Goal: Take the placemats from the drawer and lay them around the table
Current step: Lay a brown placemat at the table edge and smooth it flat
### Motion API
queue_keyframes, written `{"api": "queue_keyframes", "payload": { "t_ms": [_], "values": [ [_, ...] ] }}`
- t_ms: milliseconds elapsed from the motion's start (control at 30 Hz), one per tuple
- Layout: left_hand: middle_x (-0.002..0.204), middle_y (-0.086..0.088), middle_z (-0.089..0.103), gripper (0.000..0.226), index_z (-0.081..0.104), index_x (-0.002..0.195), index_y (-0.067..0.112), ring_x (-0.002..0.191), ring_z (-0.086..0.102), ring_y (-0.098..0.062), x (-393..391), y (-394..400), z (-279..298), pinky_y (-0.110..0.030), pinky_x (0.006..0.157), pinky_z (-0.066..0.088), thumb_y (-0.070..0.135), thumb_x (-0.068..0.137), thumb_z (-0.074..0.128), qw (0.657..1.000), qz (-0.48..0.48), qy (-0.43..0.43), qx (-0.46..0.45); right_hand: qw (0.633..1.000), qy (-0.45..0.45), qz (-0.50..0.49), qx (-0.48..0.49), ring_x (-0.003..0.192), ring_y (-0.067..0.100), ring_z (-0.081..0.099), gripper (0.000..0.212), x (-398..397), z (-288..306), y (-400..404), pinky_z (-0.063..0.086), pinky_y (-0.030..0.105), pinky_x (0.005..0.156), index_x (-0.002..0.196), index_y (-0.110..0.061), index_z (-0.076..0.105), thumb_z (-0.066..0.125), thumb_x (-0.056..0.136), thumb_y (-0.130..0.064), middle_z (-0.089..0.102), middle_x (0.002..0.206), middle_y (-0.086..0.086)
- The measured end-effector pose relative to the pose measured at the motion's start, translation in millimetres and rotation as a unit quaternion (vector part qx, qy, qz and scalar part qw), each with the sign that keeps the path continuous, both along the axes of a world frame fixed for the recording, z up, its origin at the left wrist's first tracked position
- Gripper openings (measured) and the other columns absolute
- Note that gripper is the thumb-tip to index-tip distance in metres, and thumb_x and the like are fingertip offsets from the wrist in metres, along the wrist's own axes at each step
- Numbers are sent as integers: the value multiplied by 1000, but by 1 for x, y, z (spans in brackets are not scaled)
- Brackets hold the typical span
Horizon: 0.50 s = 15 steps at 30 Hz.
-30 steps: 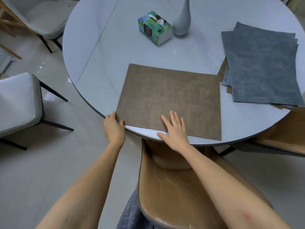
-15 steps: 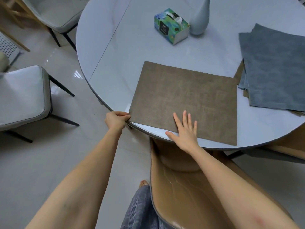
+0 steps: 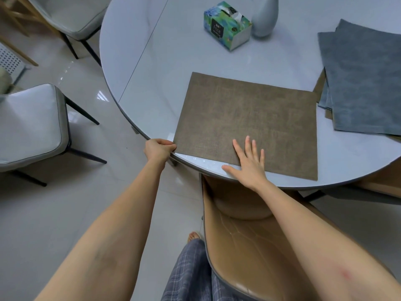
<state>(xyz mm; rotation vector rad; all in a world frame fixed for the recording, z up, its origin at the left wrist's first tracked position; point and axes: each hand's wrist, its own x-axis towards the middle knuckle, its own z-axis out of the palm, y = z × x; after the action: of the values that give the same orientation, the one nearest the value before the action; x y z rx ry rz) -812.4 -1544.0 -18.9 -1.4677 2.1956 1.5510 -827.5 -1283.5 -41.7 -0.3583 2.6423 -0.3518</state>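
A brown placemat (image 3: 249, 118) lies flat on the round pale table (image 3: 173, 68), its near edge along the table's rim. My left hand (image 3: 158, 148) pinches the mat's near left corner at the table edge. My right hand (image 3: 249, 164) lies flat with spread fingers on the mat's near edge. A stack of grey placemats (image 3: 364, 81) with brown ones partly showing under it sits at the right side of the table.
A green tissue box (image 3: 226, 25) and a pale vase (image 3: 263, 17) stand at the table's far side. A brown chair (image 3: 249, 246) is tucked under the table in front of me. Grey chairs (image 3: 30, 124) stand at the left on a tiled floor.
My left hand turned from resting at the mat's corner to pinching it. The view shifted left, so the table and mats sit further right. My right hand stays flat on the mat.
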Motion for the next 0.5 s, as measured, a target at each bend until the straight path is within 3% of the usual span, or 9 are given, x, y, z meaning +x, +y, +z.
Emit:
{"api": "queue_keyframes", "payload": {
  "t_ms": [233, 333, 433, 500],
  "values": [
    [88, -5, 67, 13, 67, 75, 12, 88, 63, -19, 1, -2, -4, -26, 76, 49, 9, 74, 79, 1000, -7, 12, -15, 1000, -6, 1, 3, 144, 22, -26, 87, -2, 0, -1, -17, 45, 115, 151, -35, -8, 42, 88, -66, -26, 157, 4],
    [101, -7, 64, 18, 65, 90, 11, 102, 62, -23, 2, 3, 2, -32, 83, 51, 15, 78, 78, 998, -29, -8, -60, 1000, -25, -5, -14, 146, 22, -22, 84, -5, 6, -1, -15, 44, 116, 152, -34, -1, 46, 89, -60, -22, 158, 4],
    [132, -12, 46, 48, 54, 126, 12, 123, 44, -29, 5, 28, 12, -39, 102, 39, 25, 83, 72, 947, -181, -16, -265, 987, -20, -80, -141, 149, 20, 0, 67, -10, 18, 7, -4, 41, 119, 151, -25, 25, 53, 93, -44, 6, 161, 6],
    [146, -14, 35, 62, 41, 141, 14, 135, 32, -32, 5, 61, 18, -42, 111, 28, 33, 87, 66, 903, -292, 28, -313, 966, 47, -162, -196, 145, 22, 22, 52, -13, 27, 27, 12, 42, 120, 142, -18, 42, 54, 94, -35, 30, 155, 7]
  ]
}}
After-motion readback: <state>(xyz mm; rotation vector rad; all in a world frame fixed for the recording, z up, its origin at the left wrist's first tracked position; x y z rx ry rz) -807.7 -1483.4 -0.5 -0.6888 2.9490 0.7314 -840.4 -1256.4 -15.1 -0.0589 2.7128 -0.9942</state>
